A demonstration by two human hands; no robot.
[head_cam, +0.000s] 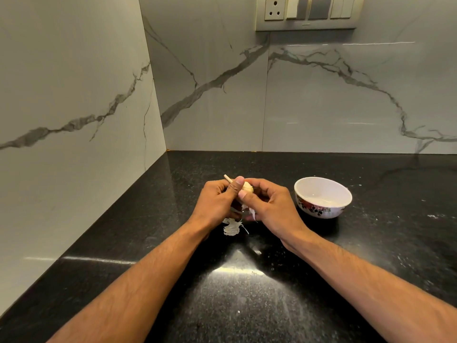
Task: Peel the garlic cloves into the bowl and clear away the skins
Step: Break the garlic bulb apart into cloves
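Note:
A pale garlic bulb (247,187) with a dry stem sticking up to the left is held above the black counter between both hands. My left hand (217,201) grips it from the left, thumb on top. My right hand (268,204) curls round it from the right, thumb pressed on its front. A strip of white skin (250,211) hangs under my right fingers. A small heap of peeled skins (232,227) lies on the counter just below the hands. The white bowl (340,211) with a flower pattern stands to the right; it looks empty.
The black stone counter (247,293) runs into a corner of grey marble walls at the back and left. A switch and socket panel (306,12) is high on the back wall. Small white flecks (432,216) dot the counter at far right.

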